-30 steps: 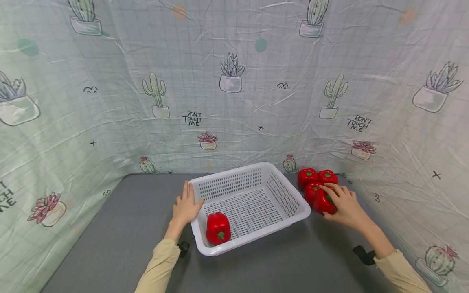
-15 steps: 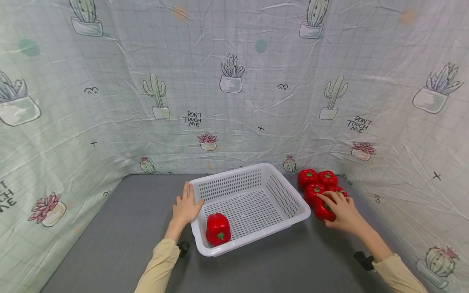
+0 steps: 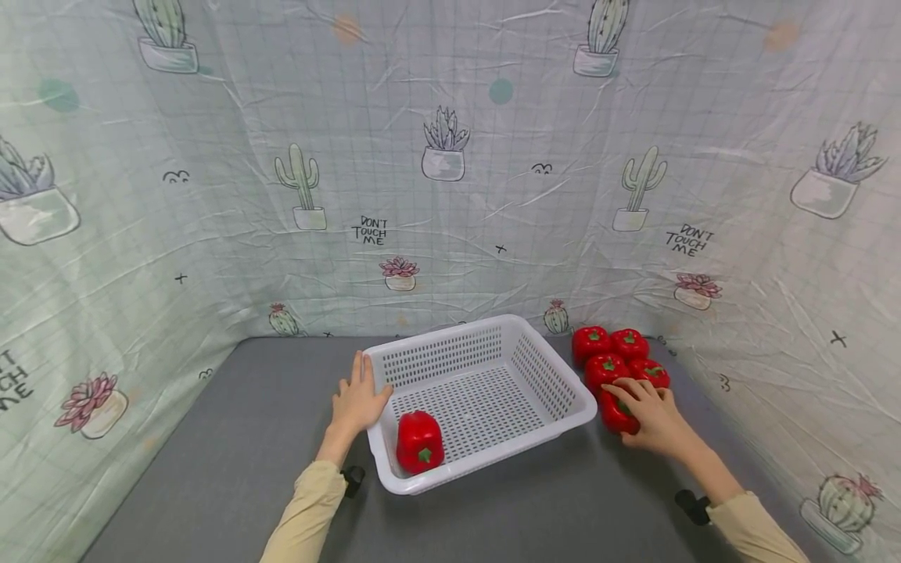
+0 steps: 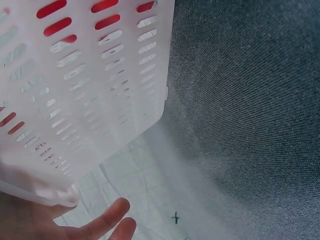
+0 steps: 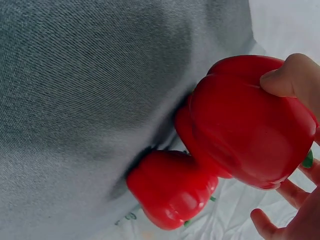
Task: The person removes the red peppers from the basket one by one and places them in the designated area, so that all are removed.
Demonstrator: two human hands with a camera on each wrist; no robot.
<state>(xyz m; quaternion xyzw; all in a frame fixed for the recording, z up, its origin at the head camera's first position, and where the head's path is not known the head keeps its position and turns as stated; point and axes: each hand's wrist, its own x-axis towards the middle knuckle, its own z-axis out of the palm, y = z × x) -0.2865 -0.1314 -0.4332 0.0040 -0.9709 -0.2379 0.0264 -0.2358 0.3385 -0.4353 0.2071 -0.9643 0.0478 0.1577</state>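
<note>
In the head view a white perforated plastic basket (image 3: 493,456) lies at a slant on the grey table. My left hand (image 3: 357,403) rests on its left rim, fingers extended; the left wrist view shows two fingertips (image 4: 120,207) beyond the basket's corner. One red bell pepper (image 3: 420,444) lies inside, at the near left corner. Right of the basket, my right hand (image 3: 656,421) holds another red bell pepper (image 5: 245,120) between thumb and fingers. Its green stem is partly hidden by the fingers in the right wrist view.
Several more red bell peppers (image 3: 604,369) are clustered at the back right, just beyond the held one and close to the basket's right side. A cactus-print sheet (image 3: 450,234) rises behind and along both sides of the grey table (image 3: 232,438).
My right hand has drawn the held bell pepper a little toward the near side, away from the cluster, uncovering another pepper behind it. The left hand and the basket have stayed put.
</note>
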